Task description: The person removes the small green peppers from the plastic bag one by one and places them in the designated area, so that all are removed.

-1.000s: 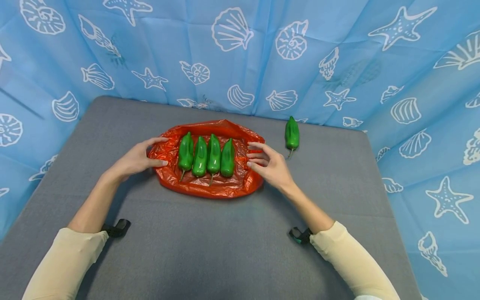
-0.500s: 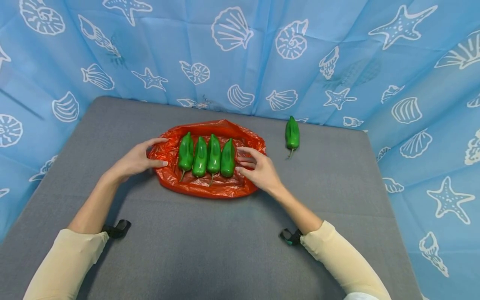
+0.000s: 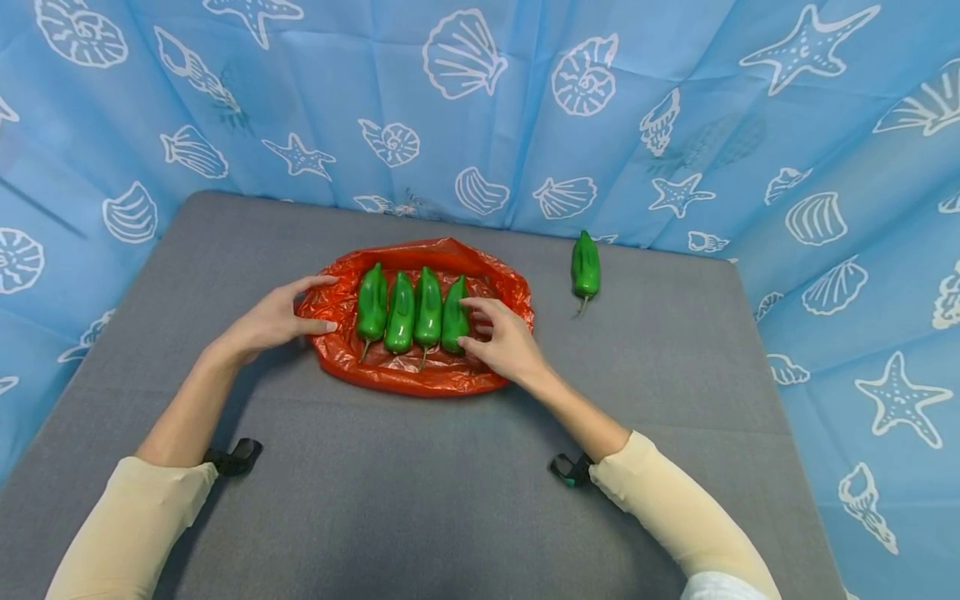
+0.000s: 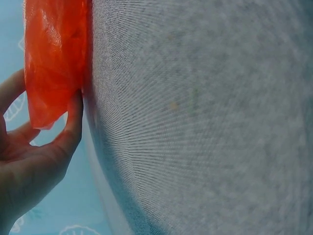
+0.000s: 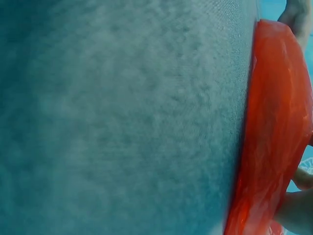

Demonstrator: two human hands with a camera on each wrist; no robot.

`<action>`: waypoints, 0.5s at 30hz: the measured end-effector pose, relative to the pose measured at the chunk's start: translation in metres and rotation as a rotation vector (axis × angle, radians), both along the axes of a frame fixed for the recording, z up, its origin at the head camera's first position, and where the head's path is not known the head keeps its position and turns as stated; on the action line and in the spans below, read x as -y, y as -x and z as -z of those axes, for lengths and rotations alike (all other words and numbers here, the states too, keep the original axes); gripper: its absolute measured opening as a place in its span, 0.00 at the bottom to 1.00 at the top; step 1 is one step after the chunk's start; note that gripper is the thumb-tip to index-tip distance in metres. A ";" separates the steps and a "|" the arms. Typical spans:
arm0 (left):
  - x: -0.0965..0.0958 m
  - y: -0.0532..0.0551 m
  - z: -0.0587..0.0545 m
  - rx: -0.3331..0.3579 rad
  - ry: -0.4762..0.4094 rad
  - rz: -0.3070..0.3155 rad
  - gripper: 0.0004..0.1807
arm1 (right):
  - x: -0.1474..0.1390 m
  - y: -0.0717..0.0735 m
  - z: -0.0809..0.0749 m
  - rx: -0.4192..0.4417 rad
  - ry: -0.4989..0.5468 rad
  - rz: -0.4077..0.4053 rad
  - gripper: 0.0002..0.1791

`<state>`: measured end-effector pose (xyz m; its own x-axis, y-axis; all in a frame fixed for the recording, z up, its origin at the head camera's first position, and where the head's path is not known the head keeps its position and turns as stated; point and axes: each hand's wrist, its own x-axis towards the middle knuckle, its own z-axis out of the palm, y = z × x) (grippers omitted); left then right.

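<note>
A red plastic bag [image 3: 420, 382] lies spread on the table with its top rolled open. Several green peppers [image 3: 400, 312] sit side by side inside it. My left hand [image 3: 277, 317] holds the bag's left end, thumb and fingers around it, as the left wrist view shows with the red plastic [image 4: 56, 58]. Over the bag's right side, my right hand [image 3: 506, 337] has reached the rightmost pepper [image 3: 453, 321]; its thumb and index tips overlap that pepper, spread apart. The right wrist view shows the bag's side [image 5: 274, 122] hiding most of that hand.
Another green pepper [image 3: 586, 267] lies by itself near the table's back edge, right of the bag. The grey cloth-covered table [image 3: 420, 500] backs onto a blue curtain [image 3: 337, 92] printed with shells and starfish.
My right hand has moved left, from the bag's right rim to the rightmost pepper. The left hand, bag and peppers have stayed where they were.
</note>
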<state>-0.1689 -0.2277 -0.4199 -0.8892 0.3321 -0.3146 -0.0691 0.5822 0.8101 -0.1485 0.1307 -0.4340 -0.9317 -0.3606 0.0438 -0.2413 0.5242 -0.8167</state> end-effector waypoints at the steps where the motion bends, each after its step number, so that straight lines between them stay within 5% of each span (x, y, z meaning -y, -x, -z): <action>1: 0.000 0.000 0.000 0.005 -0.005 0.000 0.44 | 0.001 0.001 0.000 -0.002 -0.010 -0.001 0.31; 15: 0.002 0.001 0.005 0.012 -0.039 0.011 0.44 | 0.010 0.003 0.000 0.010 -0.299 -0.082 0.41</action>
